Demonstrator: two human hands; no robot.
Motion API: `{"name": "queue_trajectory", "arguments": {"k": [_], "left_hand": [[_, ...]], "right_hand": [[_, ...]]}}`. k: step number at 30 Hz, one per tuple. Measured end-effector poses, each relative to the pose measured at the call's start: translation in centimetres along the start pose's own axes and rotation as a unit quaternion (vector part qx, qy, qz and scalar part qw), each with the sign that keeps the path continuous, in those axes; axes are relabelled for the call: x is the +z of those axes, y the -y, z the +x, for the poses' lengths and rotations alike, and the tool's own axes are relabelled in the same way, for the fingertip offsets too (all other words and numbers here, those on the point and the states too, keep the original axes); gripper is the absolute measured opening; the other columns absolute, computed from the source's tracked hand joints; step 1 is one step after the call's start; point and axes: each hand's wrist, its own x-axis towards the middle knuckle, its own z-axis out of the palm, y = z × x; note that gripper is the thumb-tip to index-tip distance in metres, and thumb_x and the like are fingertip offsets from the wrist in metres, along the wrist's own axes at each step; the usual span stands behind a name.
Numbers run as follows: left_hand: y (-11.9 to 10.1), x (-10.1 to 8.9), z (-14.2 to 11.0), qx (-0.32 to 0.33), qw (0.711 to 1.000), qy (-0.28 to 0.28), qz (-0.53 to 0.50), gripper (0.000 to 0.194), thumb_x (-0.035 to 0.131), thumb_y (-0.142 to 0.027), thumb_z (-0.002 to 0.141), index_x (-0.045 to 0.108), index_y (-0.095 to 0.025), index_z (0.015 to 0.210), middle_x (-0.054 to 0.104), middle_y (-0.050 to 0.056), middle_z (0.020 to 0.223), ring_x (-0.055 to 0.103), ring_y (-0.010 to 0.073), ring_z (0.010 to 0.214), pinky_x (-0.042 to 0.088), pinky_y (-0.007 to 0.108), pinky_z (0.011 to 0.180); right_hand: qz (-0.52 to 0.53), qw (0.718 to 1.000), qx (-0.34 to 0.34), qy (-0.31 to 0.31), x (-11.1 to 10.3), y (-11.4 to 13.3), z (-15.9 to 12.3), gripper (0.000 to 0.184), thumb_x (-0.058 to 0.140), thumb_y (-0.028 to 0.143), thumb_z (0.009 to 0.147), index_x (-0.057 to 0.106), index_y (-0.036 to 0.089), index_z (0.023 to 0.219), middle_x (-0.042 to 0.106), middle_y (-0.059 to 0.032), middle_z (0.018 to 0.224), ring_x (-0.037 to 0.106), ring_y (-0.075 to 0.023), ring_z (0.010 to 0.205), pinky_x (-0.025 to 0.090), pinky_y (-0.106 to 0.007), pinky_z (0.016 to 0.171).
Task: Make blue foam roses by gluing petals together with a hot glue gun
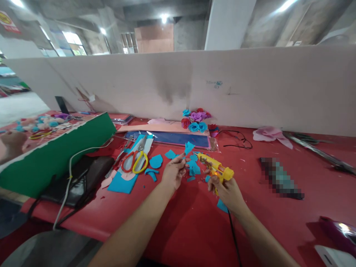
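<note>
My right hand (224,189) is wrapped round the grip of a yellow hot glue gun (215,165), its nozzle pointing left. A black cord (233,230) hangs from the gun over the red table. Just left of the nozzle, my left hand (174,172) pinches a small blue paper piece (189,147), held upright above its fingertips. Blue cut pieces (194,167) lie on the table between and behind the hands. Left of my left hand rest scissors (135,162) with one red and one yellow handle loop, on top of blue paper (124,181).
Paper flowers (197,118) in red, purple and blue stand against the white partition (125,85). A green divider (55,155) and a black bag (80,185) are on the left; another person's hand (13,142) shows beyond. Eyeglasses (236,139) and a blurred-out dark object (280,180) lie on the right.
</note>
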Motion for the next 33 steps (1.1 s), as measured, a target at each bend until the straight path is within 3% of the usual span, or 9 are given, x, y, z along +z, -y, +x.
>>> {"name": "queue_trajectory", "arguments": {"k": [11,24,33], "left_hand": [[0.4,0.2,0.0,0.027,0.999,-0.032,0.023,0.027,0.071,-0.005,0.061,0.072,-0.015,0.086,0.070,0.005,0.080,0.063,0.0106,0.072,0.040,0.018,0.055],[0.7,0.5,-0.2,0.024,0.998,-0.050,0.022,0.025,0.074,-0.006,0.058,0.073,-0.015,0.081,0.071,0.005,0.078,0.063,0.0117,0.072,0.041,0.021,0.062],[0.8,0.7,-0.4,0.007,0.998,-0.054,0.023,0.025,0.075,-0.006,0.058,0.073,-0.013,0.082,0.070,0.007,0.076,0.064,0.0120,0.070,0.040,0.020,0.057]], "right_hand": [[0.017,1.000,-0.002,0.005,0.3,-0.1,-0.1,0.042,0.053,0.058,0.079,0.055,0.016,0.083,0.046,0.0042,0.049,0.041,-0.0091,0.041,0.035,-0.022,0.041],[-0.007,1.000,0.000,0.001,0.6,-1.8,0.0,0.036,0.053,0.054,0.081,0.054,0.018,0.082,0.049,0.0029,0.055,0.042,-0.0093,0.043,0.034,-0.023,0.041],[-0.033,0.999,0.012,-0.004,0.3,-2.6,0.1,0.032,0.052,0.049,0.083,0.054,0.018,0.079,0.047,0.0040,0.051,0.042,-0.0095,0.043,0.033,-0.022,0.043]]}}
